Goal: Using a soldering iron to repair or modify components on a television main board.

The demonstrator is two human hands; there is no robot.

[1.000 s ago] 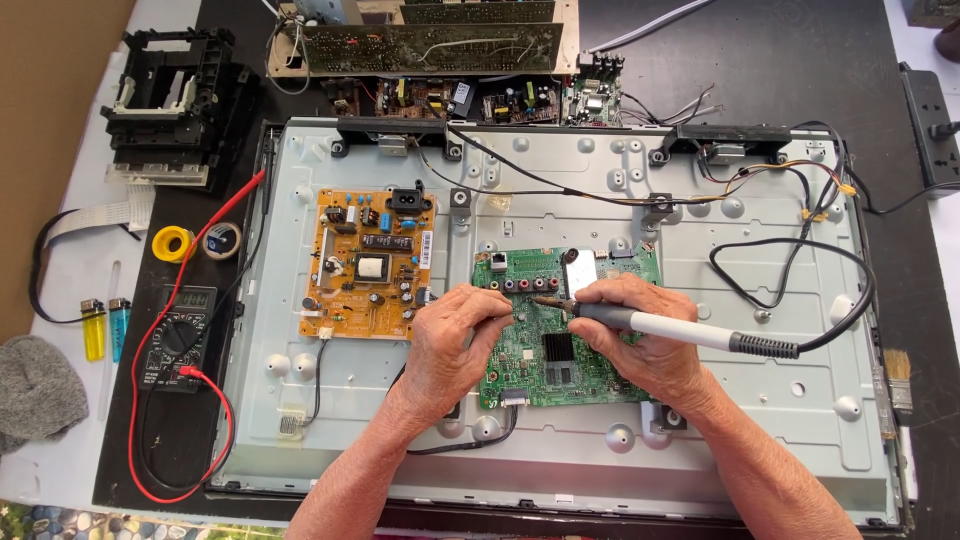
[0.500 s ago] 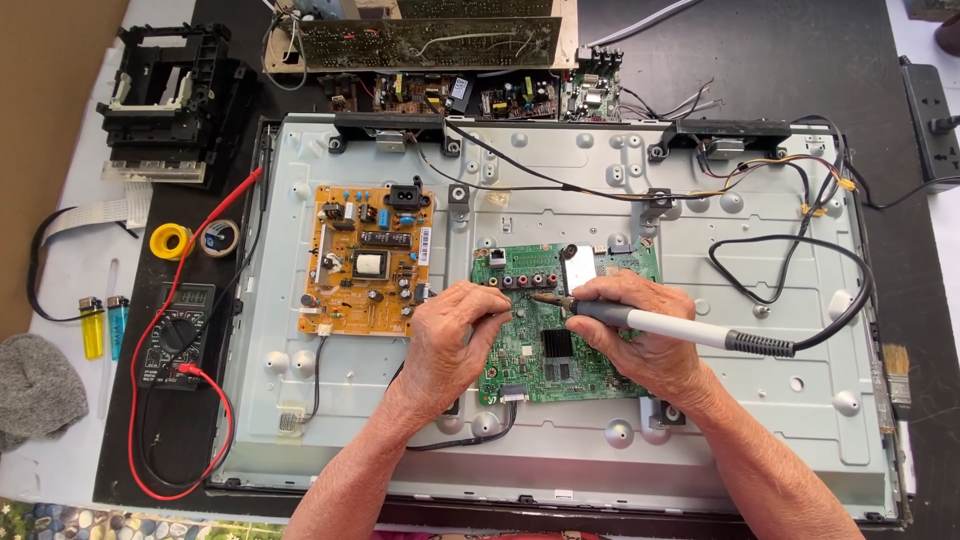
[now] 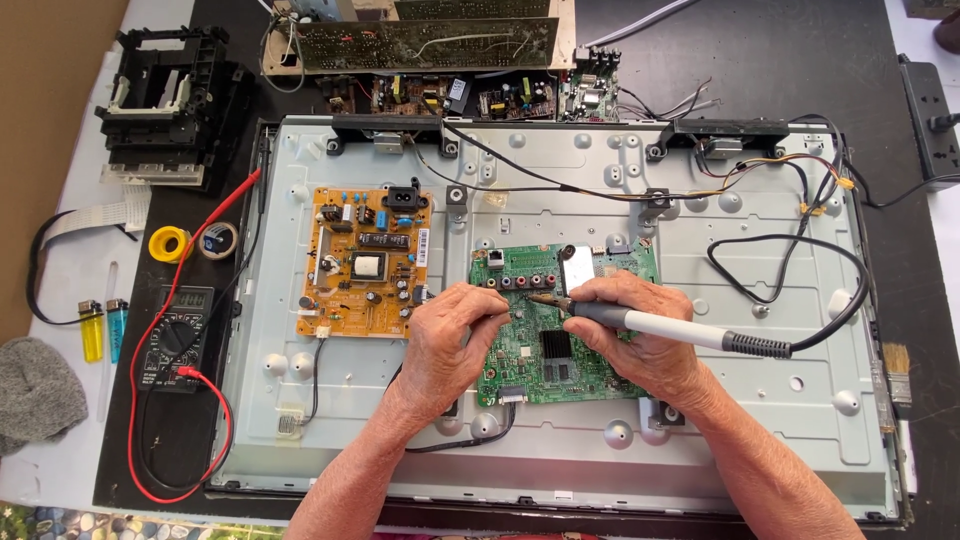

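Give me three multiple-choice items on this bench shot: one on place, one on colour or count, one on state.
1. Where does the orange board sit relative to the green board?
A. to its left
B. to its right
C. on top of it

2. How many lighters lie by the multimeter?
A. one
B. two
C. four

3. What is the right hand doing?
A. resting open and empty
B. gripping the soldering iron
C. holding a brush

Answers:
1 A, it lies left in the head view.
2 B, one yellow, one blue.
3 B, the fingers wrap the handle, tip over the green board, beside the left hand.
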